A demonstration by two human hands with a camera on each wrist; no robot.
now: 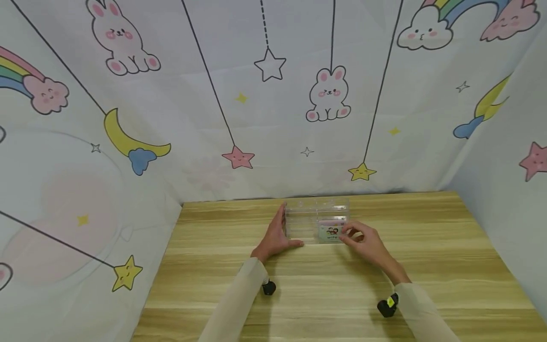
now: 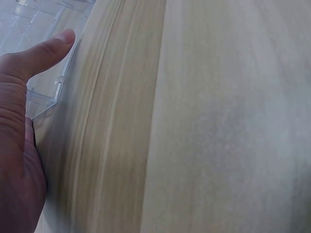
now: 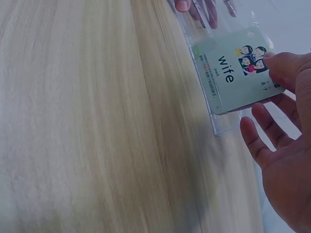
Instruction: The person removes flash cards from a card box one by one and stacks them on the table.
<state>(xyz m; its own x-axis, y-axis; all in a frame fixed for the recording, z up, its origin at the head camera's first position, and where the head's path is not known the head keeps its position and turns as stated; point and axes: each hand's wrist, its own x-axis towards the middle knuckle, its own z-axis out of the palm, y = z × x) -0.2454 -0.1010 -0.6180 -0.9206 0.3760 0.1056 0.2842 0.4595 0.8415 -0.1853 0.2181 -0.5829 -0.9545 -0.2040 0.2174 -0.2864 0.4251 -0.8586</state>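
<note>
A clear plastic box (image 1: 301, 223) with compartments stands at the back of the wooden table. My left hand (image 1: 273, 240) rests against its left side, the fingers stretched along the wall and the thumb across the front; in the left wrist view the thumb (image 2: 51, 51) lies over the clear plastic. Between thumb and fingers my right hand (image 1: 363, 241) pinches the right edge of a pale green flash card (image 3: 228, 87) printed "wife" with a small family picture. That card is at the box's front right compartment. Whether more cards are under it cannot be told.
The wooden table (image 1: 320, 294) stretches in front of the box and to both sides. Behind it hangs a white cloth (image 1: 282, 123) printed with rabbits, stars and clouds, close to the box's back. More cloth closes off the left and right.
</note>
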